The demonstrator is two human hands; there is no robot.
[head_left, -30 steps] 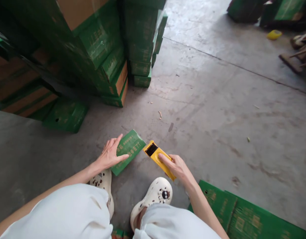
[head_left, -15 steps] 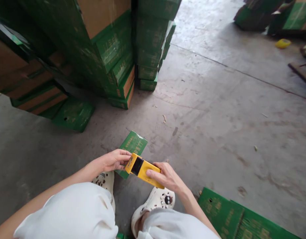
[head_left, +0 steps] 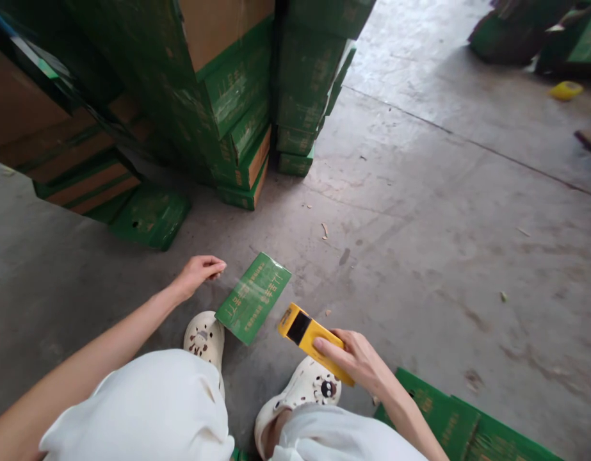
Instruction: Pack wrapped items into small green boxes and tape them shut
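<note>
My right hand [head_left: 355, 358] grips a slim yellow box [head_left: 318, 342] with a black panel near its far end, thumb pressed on its upper face. This box hangs above my right shoe [head_left: 312, 384]. Off to the left, my left hand [head_left: 202, 274] is closed, fingertips pinched together; what they hold, if anything, cannot be made out. Between both hands a flat green box [head_left: 255, 298] with gold lettering lies near my left shoe [head_left: 205, 339], apart from either hand.
Tall stacks of green and brown cartons [head_left: 237, 96] stand ahead on the left. Green cardboard [head_left: 444, 416] lies at lower right. A yellow tape roll [head_left: 566, 90] rests on the concrete floor [head_left: 420, 211] at far right, near dark bundles [head_left: 518, 32].
My left hand has come away from the end of the yellow box and moved left. My right hand has shifted right with the box, uncovering more of the green box.
</note>
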